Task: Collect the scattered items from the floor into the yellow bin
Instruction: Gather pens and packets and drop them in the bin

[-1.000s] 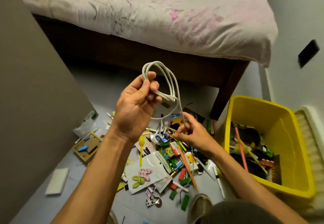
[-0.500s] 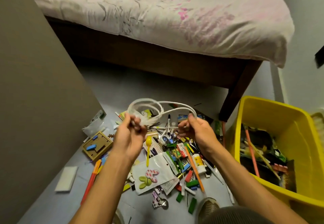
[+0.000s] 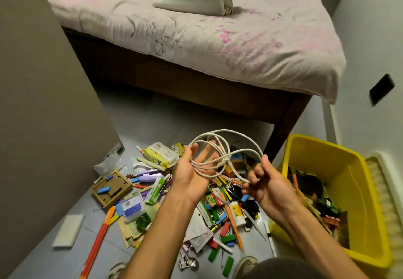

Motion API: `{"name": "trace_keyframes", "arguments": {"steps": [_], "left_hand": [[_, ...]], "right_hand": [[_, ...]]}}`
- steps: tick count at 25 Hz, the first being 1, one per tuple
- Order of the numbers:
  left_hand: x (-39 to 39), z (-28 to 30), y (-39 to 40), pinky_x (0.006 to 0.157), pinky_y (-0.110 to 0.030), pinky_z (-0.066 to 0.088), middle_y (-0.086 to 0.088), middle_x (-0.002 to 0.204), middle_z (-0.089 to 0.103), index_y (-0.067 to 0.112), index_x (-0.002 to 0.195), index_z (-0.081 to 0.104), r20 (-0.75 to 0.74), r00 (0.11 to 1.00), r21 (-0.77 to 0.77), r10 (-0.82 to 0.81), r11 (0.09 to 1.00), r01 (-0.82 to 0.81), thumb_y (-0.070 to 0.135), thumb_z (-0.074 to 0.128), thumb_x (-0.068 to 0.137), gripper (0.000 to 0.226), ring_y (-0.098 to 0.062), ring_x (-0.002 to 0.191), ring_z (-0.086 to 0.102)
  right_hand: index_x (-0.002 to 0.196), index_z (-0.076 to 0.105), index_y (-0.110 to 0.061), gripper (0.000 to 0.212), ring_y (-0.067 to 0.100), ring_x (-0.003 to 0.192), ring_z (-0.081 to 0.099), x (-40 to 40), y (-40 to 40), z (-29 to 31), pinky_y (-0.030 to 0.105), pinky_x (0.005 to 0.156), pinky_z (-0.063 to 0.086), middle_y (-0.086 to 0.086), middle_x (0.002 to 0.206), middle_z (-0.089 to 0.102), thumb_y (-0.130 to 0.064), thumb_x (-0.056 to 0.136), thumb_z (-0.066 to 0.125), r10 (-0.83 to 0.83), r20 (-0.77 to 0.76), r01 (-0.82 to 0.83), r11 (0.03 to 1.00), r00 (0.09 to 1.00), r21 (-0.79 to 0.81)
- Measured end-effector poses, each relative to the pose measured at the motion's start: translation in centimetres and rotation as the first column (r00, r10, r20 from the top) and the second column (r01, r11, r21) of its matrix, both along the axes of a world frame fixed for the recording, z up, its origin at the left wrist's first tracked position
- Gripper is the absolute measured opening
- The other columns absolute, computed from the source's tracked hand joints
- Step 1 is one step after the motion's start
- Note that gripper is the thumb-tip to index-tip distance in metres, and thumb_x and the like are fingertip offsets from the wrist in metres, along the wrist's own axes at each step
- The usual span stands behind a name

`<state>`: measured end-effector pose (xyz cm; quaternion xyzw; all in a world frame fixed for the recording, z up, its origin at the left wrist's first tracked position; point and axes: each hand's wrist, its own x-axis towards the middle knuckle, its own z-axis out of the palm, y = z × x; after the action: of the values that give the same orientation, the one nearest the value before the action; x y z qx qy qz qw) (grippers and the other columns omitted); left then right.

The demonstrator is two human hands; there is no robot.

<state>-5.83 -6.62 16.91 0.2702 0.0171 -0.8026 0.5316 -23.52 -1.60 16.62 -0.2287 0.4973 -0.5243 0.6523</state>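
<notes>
The white cable (image 3: 220, 158), light and floppy, hung in loose loops above the floor clutter, draped over the open left hand (image 3: 192, 174) and pinched by the right hand (image 3: 265, 183), best gathered where the loops cross, left of the yellow bin (image 3: 327, 160).

Forearms hide the middle of the floor pile (image 3: 218, 217). Yellow bin (image 3: 327, 158) near-right corner cut by frame edge; its contents too jumbled to identify. Cable (image 3: 220, 147) end possibly inside right hand (image 3: 266, 187), unclear. Bed (image 3: 196, 38) top cropped.
</notes>
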Motion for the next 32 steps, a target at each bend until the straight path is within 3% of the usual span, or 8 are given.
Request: {"name": "trace_keyframes", "arguments": {"steps": [4,8,12,16,18,23,28,32], "left_hand": [[-1.2,2.7,1.3,0.075,-0.042,0.058,-0.016,0.104,0.074,0.013,0.106,0.062,0.373,0.901,-0.080,-0.221,0.960,0.268,0.058,0.056,0.090,0.048,-0.028,0.082,0.072],[-1.8,3.7,2.2,0.067,-0.029,0.057,-0.006,0.089,0.075,0.023,0.104,0.067,0.917,0.398,-0.229,-0.028,0.780,0.582,0.018,0.073,0.084,0.022,-0.014,0.078,0.073],[-2.8,4.6,1.9,0.075,-0.033,0.056,0.009,0.097,0.065,0.037,0.108,0.057,0.892,-0.014,-0.158,0.452,0.339,0.927,0.020,0.060,0.094,0.022,-0.006,0.088,0.062],[-6.6,5.7,1.8,0.080,-0.041,0.055,0.002,0.107,0.063,0.032,0.120,0.052,0.822,0.232,-0.374,0.520,0.186,0.908,0.014,0.057,0.095,0.031,-0.013,0.097,0.062],[-9.2,6.3,1.5,0.081,-0.036,0.057,0.002,0.103,0.065,0.018,0.117,0.055,0.776,0.421,-0.582,0.470,0.273,0.766,0.008,0.059,0.094,0.026,-0.011,0.095,0.065],[-15.1,7.6,-0.3,0.084,-0.027,0.056,-0.006,0.112,0.066,0.016,0.122,0.056,0.737,0.626,-0.617,0.254,0.631,0.470,0.015,0.069,0.089,0.035,-0.014,0.101,0.066],[-15.0,3.9,-0.8,0.081,-0.028,0.053,0.004,0.113,0.066,0.032,0.111,0.061,0.840,0.538,-0.392,0.063,0.756,0.523,0.033,0.056,0.096,0.016,-0.012,0.105,0.063],[-12.2,-1.2,0.6,0.078,-0.026,0.050,0.005,0.112,0.063,0.029,0.112,0.060,0.931,0.361,-0.165,-0.049,0.825,0.540,0.033,0.054,0.097,0.017,-0.012,0.102,0.060]], "right_hand": [[0.069,0.045,-0.014,0.050,0.023,0.047,0.054,0.9,1.6,-1.2,0.034,0.048,0.050,0.003,0.054,0.049,-0.051,0.101,0.036,0.176,-0.374,-0.146,0.984,0.911,0.107],[0.107,0.058,-0.021,0.011,0.015,0.060,0.067,0.2,2.7,-2.1,0.036,0.056,0.056,0.000,0.087,0.068,-0.025,0.099,0.053,0.259,-0.631,-0.244,0.963,0.731,0.113],[0.142,0.016,-0.063,0.109,0.002,0.107,0.064,-4.2,2.5,-1.4,0.019,0.074,0.056,-0.020,0.132,0.049,-0.010,0.073,0.083,0.102,-0.709,-0.326,0.926,0.698,-0.188],[0.131,0.054,-0.042,0.065,0.005,0.101,0.067,-7.0,0.6,1.3,0.022,0.077,0.057,-0.018,0.117,0.065,-0.036,0.074,0.084,0.056,-0.691,-0.392,0.855,0.721,-0.339],[0.092,0.072,-0.032,0.012,0.006,0.073,0.068,-8.1,-0.2,2.8,0.023,0.061,0.054,-0.005,0.083,0.073,-0.041,0.085,0.068,-0.089,-0.676,-0.283,0.863,0.732,-0.419],[0.065,0.058,-0.020,0.038,0.010,0.047,0.056,-13.7,0.0,6.8,0.027,0.046,0.048,-0.004,0.053,0.062,-0.035,0.099,0.051,-0.574,-0.441,0.396,0.809,0.690,-0.434],[0.061,0.062,-0.020,0.049,0.020,0.049,0.063,-19.8,-0.3,10.0,0.035,0.048,0.056,0.000,0.056,0.065,-0.051,0.096,0.046,-0.774,-0.442,0.549,0.633,0.453,-0.546],[0.116,0.059,-0.011,0.036,0.023,0.082,0.062,-21.2,0.3,2.3,0.039,0.074,0.052,0.007,0.097,0.066,-0.036,0.090,0.066,-0.297,-0.781,0.412,0.910,0.549,-0.057]]}}
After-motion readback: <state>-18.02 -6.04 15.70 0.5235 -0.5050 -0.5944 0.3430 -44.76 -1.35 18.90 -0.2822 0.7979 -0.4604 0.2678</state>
